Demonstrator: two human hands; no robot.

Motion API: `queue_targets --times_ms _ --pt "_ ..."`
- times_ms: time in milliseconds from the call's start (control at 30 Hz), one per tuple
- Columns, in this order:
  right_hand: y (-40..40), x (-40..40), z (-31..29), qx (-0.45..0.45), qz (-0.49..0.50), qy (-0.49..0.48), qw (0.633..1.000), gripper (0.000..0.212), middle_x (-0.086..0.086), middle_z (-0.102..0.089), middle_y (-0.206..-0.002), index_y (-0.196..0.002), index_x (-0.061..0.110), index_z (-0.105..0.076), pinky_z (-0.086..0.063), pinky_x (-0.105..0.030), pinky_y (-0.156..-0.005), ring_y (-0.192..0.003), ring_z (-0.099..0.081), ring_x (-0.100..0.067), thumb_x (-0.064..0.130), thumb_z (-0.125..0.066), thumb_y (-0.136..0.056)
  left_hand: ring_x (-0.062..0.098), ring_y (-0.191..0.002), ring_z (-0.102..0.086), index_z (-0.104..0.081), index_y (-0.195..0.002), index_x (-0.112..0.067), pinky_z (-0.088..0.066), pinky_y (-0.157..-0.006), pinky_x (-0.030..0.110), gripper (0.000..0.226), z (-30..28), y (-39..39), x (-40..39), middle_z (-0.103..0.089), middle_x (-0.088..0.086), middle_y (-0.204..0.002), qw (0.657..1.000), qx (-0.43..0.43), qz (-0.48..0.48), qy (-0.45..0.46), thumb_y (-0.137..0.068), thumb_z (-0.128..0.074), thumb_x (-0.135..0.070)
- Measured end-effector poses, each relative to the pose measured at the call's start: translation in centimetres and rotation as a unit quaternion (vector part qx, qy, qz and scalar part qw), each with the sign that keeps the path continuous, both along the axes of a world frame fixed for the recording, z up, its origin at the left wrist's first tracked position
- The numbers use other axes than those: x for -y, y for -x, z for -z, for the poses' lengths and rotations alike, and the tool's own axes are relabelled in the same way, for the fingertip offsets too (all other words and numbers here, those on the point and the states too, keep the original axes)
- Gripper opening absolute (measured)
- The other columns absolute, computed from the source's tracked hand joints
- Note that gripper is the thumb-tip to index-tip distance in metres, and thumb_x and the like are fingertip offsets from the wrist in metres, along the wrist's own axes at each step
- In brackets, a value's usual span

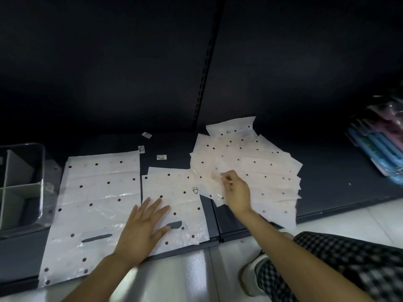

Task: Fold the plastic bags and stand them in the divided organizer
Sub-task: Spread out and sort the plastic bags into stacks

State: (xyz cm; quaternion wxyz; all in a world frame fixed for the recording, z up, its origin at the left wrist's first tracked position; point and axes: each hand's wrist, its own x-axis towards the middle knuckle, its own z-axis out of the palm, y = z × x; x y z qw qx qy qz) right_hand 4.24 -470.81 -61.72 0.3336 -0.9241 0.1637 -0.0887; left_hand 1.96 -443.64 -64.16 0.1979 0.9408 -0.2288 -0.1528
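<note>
White plastic bags with dark dots lie on a dark low shelf. A large bag [96, 205] is spread flat at the left. A smaller bag [181, 201] lies in the middle, and my left hand [144, 229] presses flat on it with fingers spread. To the right sits a fanned pile of bags [257, 171]. My right hand [235, 188] reaches onto this pile and pinches the edge of one bag. The clear divided organizer [40, 171] stands at the far left, its grey dividers showing.
Small white labels [161, 157] lie on the shelf [340, 192] behind the bags. Blue and pink packaged goods [379, 144] lean at the far right. My knee in checked trousers [340, 258] is at the lower right, above a white tiled floor.
</note>
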Motion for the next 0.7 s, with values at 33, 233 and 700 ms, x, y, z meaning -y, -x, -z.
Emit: queue_targets --times_ms 33,233,700 --pt "-0.1 -1.5 -0.4 0.005 -0.023 -0.045 0.999 0.012 -0.004 -0.067 -0.092 -0.099 0.010 -0.058 -0.045 -0.029 -0.070 -0.084 -0.059 -0.018 0.018 -0.048 -0.097 0.009 -0.144 -0.008 -0.031 -0.144 -0.036 -0.006 -0.117 0.027 0.080 -0.5 0.0 0.6 -0.016 -0.017 -0.152 0.997 -0.024 -0.027 0.071 -0.081 -0.009 -0.079" --pt "0.3 -7.3 -0.7 -0.067 -0.167 -0.200 0.963 0.018 0.007 -0.066 -0.108 -0.106 0.022 -0.062 -0.041 -0.017 -0.089 -0.106 -0.058 -0.007 0.032 -0.054 -0.094 0.015 -0.115 -0.057 -0.039 -0.134 -0.026 -0.047 -0.089 0.025 0.049 -2.7 -0.4 3.1 -0.060 -0.003 -0.123 0.840 -0.278 -0.238 0.401 -0.090 -0.061 -0.027" --pt "3.2 -0.4 3.4 -0.102 -0.112 0.161 0.975 0.025 0.000 -0.058 -0.130 -0.111 0.014 -0.067 -0.035 -0.026 -0.101 -0.124 -0.046 -0.019 0.026 -0.057 -0.092 0.029 -0.078 -0.062 -0.039 -0.133 -0.012 -0.049 -0.071 0.029 0.048 -2.2 -2.2 1.6 -0.062 0.019 -0.088 0.851 -0.154 -0.369 0.341 -0.089 -0.053 0.003"
